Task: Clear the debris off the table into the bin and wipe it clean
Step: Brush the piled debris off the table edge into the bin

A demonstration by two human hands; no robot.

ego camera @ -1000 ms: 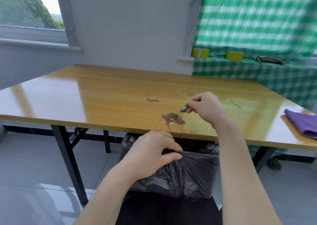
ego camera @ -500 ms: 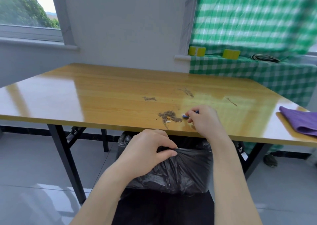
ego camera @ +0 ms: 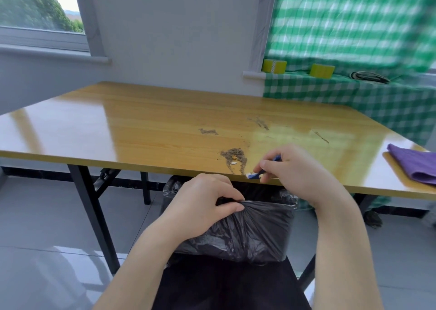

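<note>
Yellow-brown glossy wooden surface (ego camera: 141,125) seen from the head view, with the main heap of debris (ego camera: 234,157), grey-brown and granular, lying close to its near edge; a thin tail of grains runs from the heap towards that edge. Thinner smears (ego camera: 208,131) of the same matter lie farther back and to the right, well apart from the heap. Right hand (ego camera: 297,168): fingers curled round a small blue tool (ego camera: 256,175), apparently a brush or scraper, though its form is too small to tell; the tool's tip rests at the very edge of the surface, just right of the debris tail. Left hand (ego camera: 200,205): below the edge, fingers and thumb pinching a bunched fold of black plastic liner at the rim of the bin (ego camera: 247,234), which stands under the stretch of edge nearest the heap. The coming move turns on one relation: the heap lies to the left of and slightly beyond the tool tip, so the right hand is the nearer one, and a stroke would probably have to begin behind the heap and draw towards the near edge, over the liner mouth. Folded purple cloth (ego camera: 415,165) rests at the right end of the surface, untouched; wiping is judged not yet begun.
</note>
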